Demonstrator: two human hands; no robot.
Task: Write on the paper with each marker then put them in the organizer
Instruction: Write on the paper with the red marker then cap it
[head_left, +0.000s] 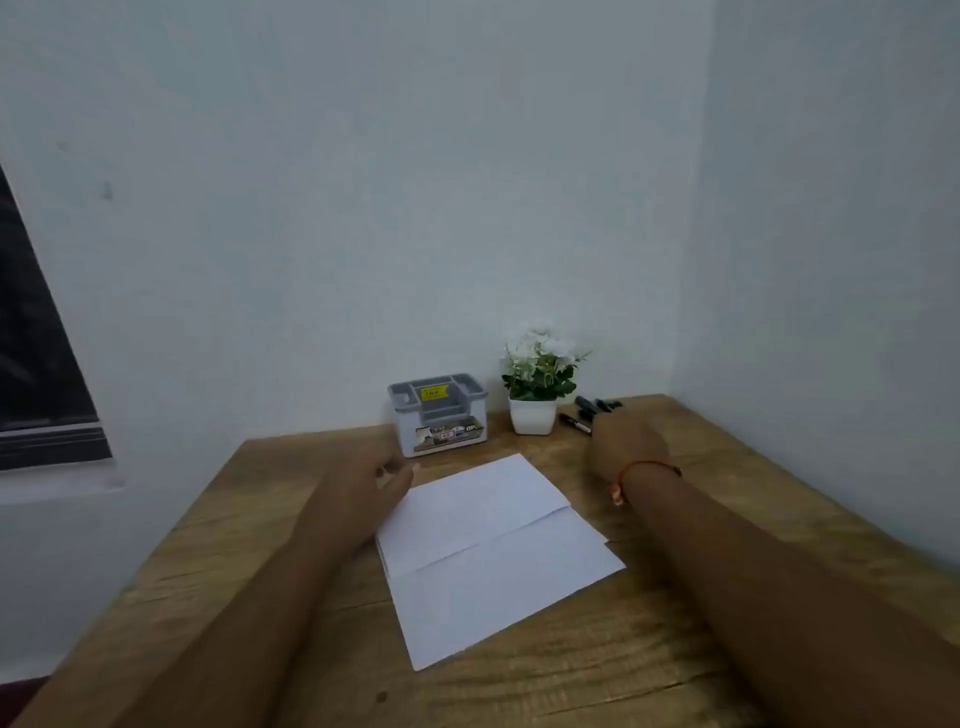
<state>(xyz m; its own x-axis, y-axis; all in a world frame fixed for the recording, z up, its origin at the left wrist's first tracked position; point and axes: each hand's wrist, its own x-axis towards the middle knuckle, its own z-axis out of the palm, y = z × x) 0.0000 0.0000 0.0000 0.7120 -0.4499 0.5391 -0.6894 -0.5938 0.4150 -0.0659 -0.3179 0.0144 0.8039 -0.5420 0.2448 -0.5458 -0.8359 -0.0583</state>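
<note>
The paper (493, 551) lay creased on the wooden bench (727, 519), blank. The left hand (371, 480) rested at its far left corner, fingers loosely spread. The right hand (626, 441) reached over the black markers (592, 410) lying beside the potted plant (537, 384); whether it pinched one I could not tell. The grey organizer (439, 415) stood against the wall, left of the plant.
</note>
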